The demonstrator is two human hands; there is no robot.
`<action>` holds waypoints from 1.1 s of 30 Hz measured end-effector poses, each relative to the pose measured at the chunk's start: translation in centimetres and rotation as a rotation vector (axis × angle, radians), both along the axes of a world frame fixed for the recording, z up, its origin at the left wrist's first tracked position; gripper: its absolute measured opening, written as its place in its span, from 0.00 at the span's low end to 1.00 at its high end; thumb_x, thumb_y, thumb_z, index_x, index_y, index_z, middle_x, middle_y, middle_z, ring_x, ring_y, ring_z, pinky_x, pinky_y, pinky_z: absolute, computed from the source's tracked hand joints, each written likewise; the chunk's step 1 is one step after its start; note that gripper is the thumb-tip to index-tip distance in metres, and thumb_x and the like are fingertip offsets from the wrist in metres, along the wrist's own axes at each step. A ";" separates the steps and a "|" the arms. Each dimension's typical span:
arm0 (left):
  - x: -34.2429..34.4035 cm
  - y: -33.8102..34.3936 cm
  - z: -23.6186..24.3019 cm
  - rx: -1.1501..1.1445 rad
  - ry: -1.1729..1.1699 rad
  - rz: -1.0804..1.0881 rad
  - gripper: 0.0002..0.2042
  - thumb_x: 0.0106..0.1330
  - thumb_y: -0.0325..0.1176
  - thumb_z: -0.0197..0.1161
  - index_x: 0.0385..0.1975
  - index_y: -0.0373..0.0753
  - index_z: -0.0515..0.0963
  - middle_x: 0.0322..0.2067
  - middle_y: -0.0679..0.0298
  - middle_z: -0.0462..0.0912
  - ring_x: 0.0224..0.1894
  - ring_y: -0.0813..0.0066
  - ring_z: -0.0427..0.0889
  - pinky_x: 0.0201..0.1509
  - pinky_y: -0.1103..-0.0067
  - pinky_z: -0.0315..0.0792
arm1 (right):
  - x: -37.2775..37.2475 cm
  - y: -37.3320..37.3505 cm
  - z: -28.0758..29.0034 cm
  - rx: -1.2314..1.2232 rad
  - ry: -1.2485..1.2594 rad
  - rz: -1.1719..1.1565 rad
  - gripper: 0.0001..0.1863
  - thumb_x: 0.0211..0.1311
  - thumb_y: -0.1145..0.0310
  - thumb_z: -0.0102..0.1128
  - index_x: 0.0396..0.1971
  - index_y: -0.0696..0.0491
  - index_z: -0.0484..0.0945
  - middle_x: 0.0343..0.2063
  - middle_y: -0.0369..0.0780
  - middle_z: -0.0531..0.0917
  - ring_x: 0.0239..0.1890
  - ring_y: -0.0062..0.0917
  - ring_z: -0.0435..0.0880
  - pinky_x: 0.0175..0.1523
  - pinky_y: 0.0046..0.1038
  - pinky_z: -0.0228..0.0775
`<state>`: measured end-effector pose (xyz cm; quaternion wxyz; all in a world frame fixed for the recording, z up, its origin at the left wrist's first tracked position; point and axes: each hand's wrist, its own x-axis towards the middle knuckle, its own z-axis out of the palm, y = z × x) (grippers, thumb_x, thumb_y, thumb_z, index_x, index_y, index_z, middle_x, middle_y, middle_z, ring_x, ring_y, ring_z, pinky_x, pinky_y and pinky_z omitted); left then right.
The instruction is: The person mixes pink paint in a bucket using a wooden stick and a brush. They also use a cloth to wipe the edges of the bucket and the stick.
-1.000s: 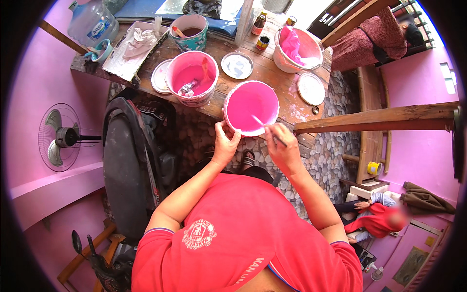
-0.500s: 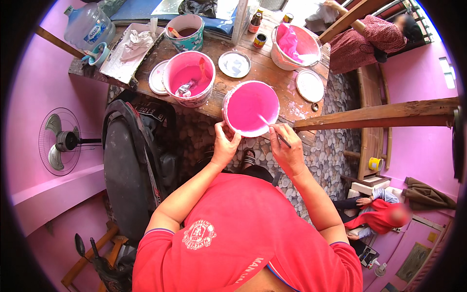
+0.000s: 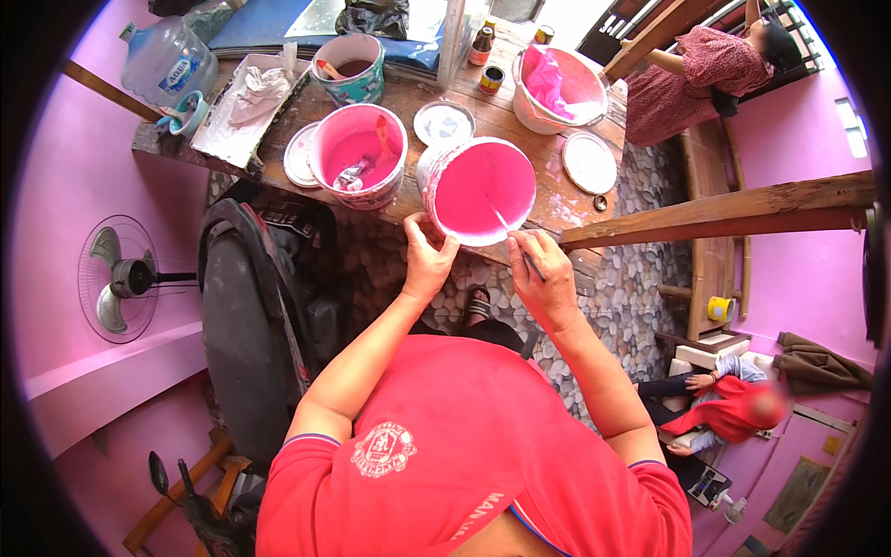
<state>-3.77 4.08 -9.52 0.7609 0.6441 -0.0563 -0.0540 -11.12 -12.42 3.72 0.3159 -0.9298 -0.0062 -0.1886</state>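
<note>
My left hand (image 3: 428,258) grips the near-left edge of a white bucket of bright pink paint (image 3: 469,184), tipped toward me at the table's front edge. My right hand (image 3: 547,280) is closed on a slim stick (image 3: 501,219) with a dark handle, whose pale end is in the paint. Left of it stands a second pink-paint bucket (image 3: 336,137) with a brush and crumpled material inside. Round lids lie behind (image 3: 444,121), at left (image 3: 299,155) and at right (image 3: 589,161).
On the wooden table (image 3: 589,218) are a tray (image 3: 223,125), teal pail (image 3: 353,86), basin (image 3: 585,91) and bottles. A parked scooter (image 3: 251,343) is at left, a wooden beam (image 3: 719,212) at right. One person (image 3: 687,107) stands upper right, another (image 3: 729,408) sits lower right.
The bucket in my hands has shifted slightly away from me and tipped toward me, showing more outer wall. Both hands moved up with it. The standing person's arms and body have moved.
</note>
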 end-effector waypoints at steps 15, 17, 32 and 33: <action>-0.9 0.5 -1.6 0.098 -0.052 -0.029 0.23 0.65 0.25 0.68 0.52 0.39 0.59 0.42 0.65 0.72 0.41 0.81 0.76 0.46 0.81 0.76 | -0.5 -0.9 -3.0 0.107 -0.085 -0.065 0.04 0.66 0.76 0.62 0.39 0.59 0.81 0.34 0.46 0.83 0.36 0.44 0.84 0.42 0.37 0.77; -0.9 0.7 -1.8 0.106 -0.044 -0.057 0.24 0.65 0.25 0.68 0.52 0.39 0.59 0.43 0.65 0.72 0.42 0.81 0.76 0.47 0.81 0.76 | -1.2 -0.1 -3.0 0.148 -0.010 -0.042 0.05 0.66 0.76 0.62 0.39 0.59 0.81 0.34 0.46 0.83 0.36 0.44 0.84 0.42 0.37 0.77; -0.9 0.5 -0.2 0.154 -0.055 -0.135 0.23 0.66 0.24 0.67 0.52 0.39 0.58 0.44 0.65 0.70 0.45 0.80 0.76 0.51 0.80 0.76 | -0.6 -0.6 -2.6 0.175 -0.044 0.006 0.07 0.66 0.77 0.62 0.42 0.59 0.81 0.36 0.47 0.84 0.38 0.43 0.85 0.43 0.36 0.78; -0.9 0.5 -0.2 0.154 -0.056 -0.135 0.23 0.66 0.24 0.67 0.52 0.39 0.58 0.44 0.65 0.70 0.45 0.80 0.76 0.51 0.80 0.76 | -0.5 -0.7 -2.7 0.094 -0.067 -0.059 0.06 0.66 0.77 0.62 0.41 0.59 0.82 0.36 0.47 0.84 0.38 0.43 0.85 0.43 0.35 0.78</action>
